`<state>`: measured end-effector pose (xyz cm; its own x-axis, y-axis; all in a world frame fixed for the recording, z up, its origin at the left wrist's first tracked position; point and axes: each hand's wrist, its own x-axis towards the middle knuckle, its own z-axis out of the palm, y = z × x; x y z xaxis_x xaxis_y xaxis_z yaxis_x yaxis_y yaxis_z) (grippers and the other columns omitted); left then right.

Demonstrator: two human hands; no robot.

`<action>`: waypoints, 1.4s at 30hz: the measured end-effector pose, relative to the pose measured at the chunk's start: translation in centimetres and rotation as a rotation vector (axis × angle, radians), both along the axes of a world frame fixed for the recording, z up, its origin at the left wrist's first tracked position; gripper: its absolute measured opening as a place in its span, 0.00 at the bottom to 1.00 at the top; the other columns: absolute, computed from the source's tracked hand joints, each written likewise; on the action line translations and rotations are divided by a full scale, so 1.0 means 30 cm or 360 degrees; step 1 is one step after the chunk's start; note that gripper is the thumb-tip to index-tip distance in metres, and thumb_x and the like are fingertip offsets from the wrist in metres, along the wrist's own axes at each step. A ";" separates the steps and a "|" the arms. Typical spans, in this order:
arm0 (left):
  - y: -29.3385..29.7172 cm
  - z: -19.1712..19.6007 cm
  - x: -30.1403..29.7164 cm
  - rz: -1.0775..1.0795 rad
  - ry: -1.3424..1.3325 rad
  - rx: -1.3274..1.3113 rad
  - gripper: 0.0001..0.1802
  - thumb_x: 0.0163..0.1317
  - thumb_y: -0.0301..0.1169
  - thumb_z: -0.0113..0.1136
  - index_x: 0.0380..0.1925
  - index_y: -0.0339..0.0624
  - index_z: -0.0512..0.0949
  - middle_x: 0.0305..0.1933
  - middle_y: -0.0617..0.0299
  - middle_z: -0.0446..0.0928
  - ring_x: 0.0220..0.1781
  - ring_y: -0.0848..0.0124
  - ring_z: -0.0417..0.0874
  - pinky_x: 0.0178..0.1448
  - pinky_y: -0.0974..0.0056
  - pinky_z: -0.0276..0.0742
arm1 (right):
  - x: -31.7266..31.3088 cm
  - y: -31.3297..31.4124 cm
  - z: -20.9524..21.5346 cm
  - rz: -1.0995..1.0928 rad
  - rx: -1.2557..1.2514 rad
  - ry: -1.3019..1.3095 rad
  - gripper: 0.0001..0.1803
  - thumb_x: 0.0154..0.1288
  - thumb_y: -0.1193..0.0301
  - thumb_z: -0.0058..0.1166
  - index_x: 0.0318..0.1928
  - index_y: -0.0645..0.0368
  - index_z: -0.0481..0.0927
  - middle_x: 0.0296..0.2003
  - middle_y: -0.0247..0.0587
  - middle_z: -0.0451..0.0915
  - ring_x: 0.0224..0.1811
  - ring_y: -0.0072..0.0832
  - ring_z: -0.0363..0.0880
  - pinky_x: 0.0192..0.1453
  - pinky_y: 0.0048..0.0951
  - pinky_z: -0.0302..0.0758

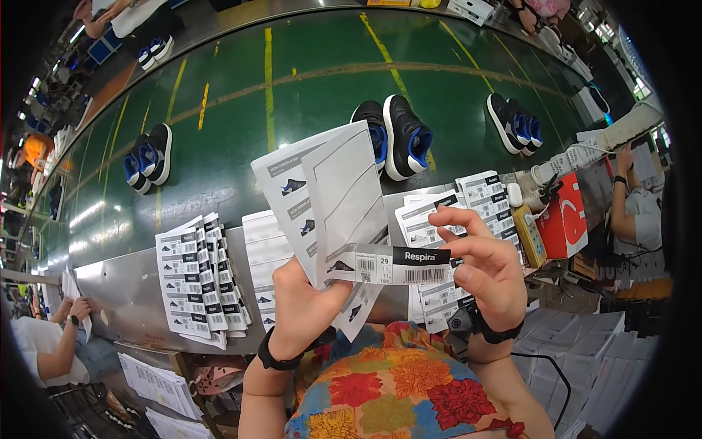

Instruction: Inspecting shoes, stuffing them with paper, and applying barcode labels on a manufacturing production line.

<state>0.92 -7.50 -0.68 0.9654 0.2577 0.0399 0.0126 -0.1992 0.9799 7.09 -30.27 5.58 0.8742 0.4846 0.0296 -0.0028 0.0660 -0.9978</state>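
My left hand (pixel 307 296) grips a stack of white label sheets (pixel 347 190) printed with small shoe pictures, thumb on the near edge. A long sticker label (pixel 402 265) with a black end and barcodes stretches sideways from the sheets' lower edge. At its right end is my right hand (pixel 486 274), thumb and a finger closing at the label's tip while the index finger stays raised. Beyond the sheets stands a pair of black shoes (pixel 407 139) with blue linings and white soles, one shoe partly hidden by the paper.
Label stacks lie on the metal ledge, one at left (pixel 194 282) and another at right (pixel 486 201). More shoe pairs sit on the green belt, at left (pixel 148 157) and right (pixel 514 124). A yellow power strip (pixel 529 234) and red box (pixel 567 219) are at right. Other people work nearby.
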 end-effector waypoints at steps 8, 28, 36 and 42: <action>0.007 -0.012 -0.006 0.0000 0.0019 -0.0010 0.13 0.50 0.22 0.65 0.38 0.30 0.82 0.32 0.52 0.85 0.31 0.68 0.87 0.36 0.66 0.80 | 0.009 -0.011 -0.025 0.0037 0.0086 0.0033 0.12 0.59 0.73 0.62 0.44 0.62 0.84 0.60 0.50 0.72 0.69 0.40 0.61 0.73 0.46 0.52; 0.467 -0.198 -0.114 -0.0373 0.1002 -0.0222 0.25 0.52 0.20 0.69 0.51 0.30 0.76 0.47 0.57 0.83 0.47 0.71 0.81 0.54 0.65 0.77 | 0.457 -0.146 -0.264 -0.0727 0.0126 -0.0025 0.13 0.65 0.72 0.61 0.47 0.61 0.74 0.40 0.33 0.79 0.41 0.17 0.75 0.45 0.24 0.73; 0.465 -0.264 -0.157 -0.0388 0.0903 0.1152 0.34 0.40 0.39 0.78 0.39 0.30 0.69 0.36 0.32 0.80 0.43 0.37 0.82 0.47 0.49 0.78 | 0.768 -0.150 -0.674 -0.0953 -0.0076 0.0043 0.25 0.56 0.65 0.72 0.49 0.61 0.74 0.39 0.35 0.78 0.42 0.24 0.74 0.49 0.27 0.72; 0.376 -0.221 -0.189 -0.0199 0.0691 0.1724 0.38 0.43 0.38 0.76 0.50 0.25 0.71 0.38 0.40 0.78 0.40 0.44 0.82 0.43 0.49 0.79 | 0.705 -0.142 -0.624 -0.1513 -0.0998 -0.0591 0.25 0.56 0.61 0.70 0.45 0.63 0.73 0.39 0.45 0.76 0.47 0.40 0.72 0.53 0.38 0.71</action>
<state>-4.76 3.77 -7.30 0.9681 0.1936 -0.1588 0.2254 -0.9501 0.2158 28.26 -34.54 -13.15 0.8783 -0.3304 0.3455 0.0788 -0.6128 -0.7863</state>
